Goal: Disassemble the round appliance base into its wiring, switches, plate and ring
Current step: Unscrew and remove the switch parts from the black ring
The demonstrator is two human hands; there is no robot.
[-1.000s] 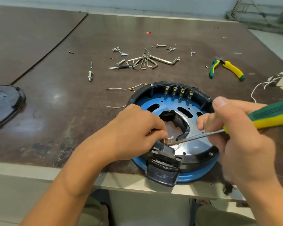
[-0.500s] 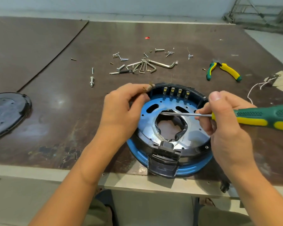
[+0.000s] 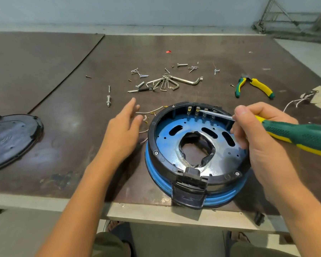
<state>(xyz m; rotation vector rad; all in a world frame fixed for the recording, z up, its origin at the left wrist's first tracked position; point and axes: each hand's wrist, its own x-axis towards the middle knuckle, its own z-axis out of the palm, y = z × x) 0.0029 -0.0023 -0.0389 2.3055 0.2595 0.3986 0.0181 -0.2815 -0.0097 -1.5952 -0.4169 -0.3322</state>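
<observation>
The round black and blue appliance base [image 3: 196,154] sits at the near edge of the brown counter [image 3: 63,89]. The right hand [image 3: 258,138] holds a green and yellow screwdriver [image 3: 293,134], its tip at the far switches, probably to pry them. The left hand [image 3: 122,130] hovers wide open, empty, beside thin white wires [image 3: 150,111].

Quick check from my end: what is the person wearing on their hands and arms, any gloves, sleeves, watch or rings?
Nothing that shows. The left hand and right hand are bare, with no gloves or rings visible. Both forearms are uncovered down to the frame's bottom edge, so no sleeve comes into view, and neither wrist carries a watch or band.
</observation>
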